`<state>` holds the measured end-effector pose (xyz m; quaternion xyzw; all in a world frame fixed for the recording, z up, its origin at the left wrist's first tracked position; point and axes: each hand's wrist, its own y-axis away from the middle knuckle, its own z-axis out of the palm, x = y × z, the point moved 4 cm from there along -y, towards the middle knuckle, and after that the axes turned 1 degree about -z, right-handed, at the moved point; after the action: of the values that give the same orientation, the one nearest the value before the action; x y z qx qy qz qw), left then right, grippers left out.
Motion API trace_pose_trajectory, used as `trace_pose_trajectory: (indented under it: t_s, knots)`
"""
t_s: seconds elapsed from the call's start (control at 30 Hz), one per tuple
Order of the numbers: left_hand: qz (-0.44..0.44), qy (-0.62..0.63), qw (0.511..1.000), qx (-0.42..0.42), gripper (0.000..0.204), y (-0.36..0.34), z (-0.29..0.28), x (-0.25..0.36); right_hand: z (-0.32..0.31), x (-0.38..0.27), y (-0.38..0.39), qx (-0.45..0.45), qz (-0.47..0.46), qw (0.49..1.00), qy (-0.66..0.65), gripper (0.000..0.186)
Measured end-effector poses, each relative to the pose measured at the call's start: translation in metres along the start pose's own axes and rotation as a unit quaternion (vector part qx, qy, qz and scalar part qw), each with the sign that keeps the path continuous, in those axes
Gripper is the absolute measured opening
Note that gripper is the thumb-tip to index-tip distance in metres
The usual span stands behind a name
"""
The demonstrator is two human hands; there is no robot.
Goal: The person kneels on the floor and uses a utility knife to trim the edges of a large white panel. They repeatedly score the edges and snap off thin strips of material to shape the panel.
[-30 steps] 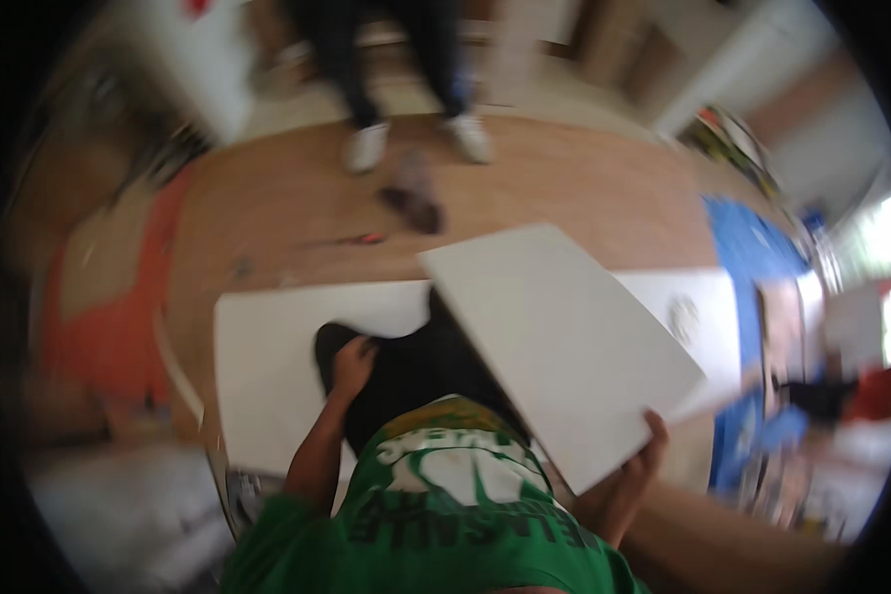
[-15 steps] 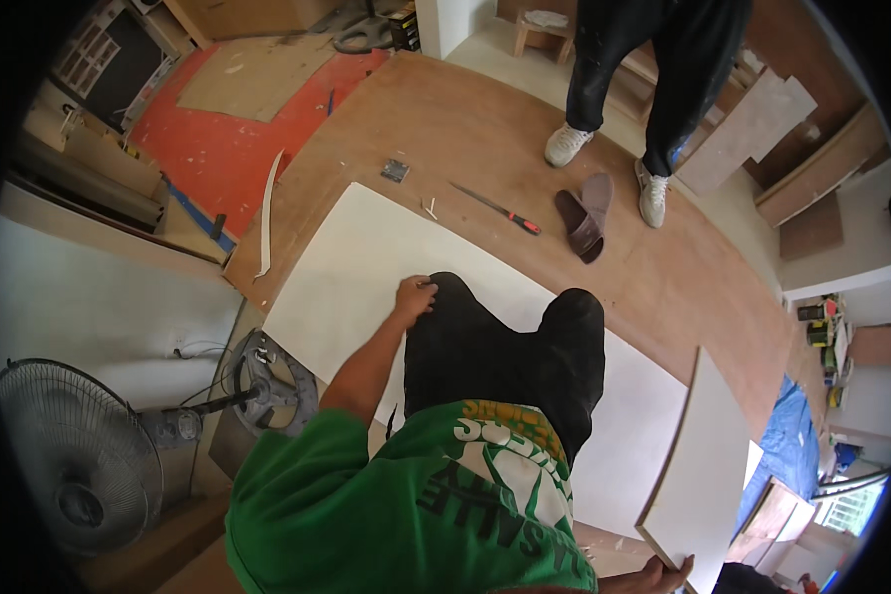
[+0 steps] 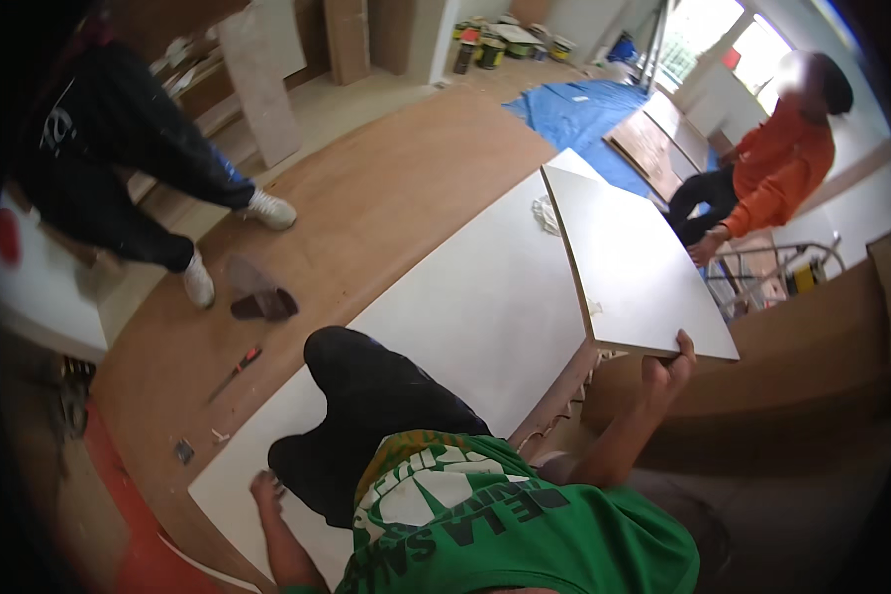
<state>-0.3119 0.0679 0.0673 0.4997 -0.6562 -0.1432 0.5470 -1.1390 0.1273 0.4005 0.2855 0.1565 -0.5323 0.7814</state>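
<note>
My right hand [image 3: 671, 364] grips the near edge of a white board [image 3: 636, 262], holding it tilted above the floor. Its thumb lies over the top face, and the other fingers are partly hidden at the edge. Beneath me and the raised board lies a large white panel [image 3: 465, 287], on which I sit or kneel. My left hand [image 3: 267, 488] is by my knee, over the panel's near left end. Its fingers are curled in, and whatever they hold, if anything, is hidden.
A person in orange [image 3: 787, 158] is beyond the raised board, one hand close to its edge. Another person's dark-trousered legs [image 3: 134, 148] stand at left. Brown slippers [image 3: 264, 302], a red-handled tool [image 3: 236, 373] and a small grey plate [image 3: 183, 452] lie on brown sheeting [image 3: 396, 188]. Behind is a blue tarp [image 3: 574, 114].
My view has swung right, bringing the person in orange into sight. The board in my right hand has tipped from steeply upright to flatter. My left hand stays by my knee.
</note>
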Motion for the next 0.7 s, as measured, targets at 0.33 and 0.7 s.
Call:
trace_pose_trajectory:
  t_s: [0.33,0.7]
  knots:
    - [0.199,-0.153,0.963,0.100,0.038,0.029,0.047,-0.004,0.043,-0.014,0.065,-0.244,-0.531,0.677,0.447,0.043]
    - [0.188,-0.073,0.955,0.217,0.032,0.056,0.059,-0.029,0.118,-0.087,-0.233,-0.067,-0.244,0.934,0.253,0.053]
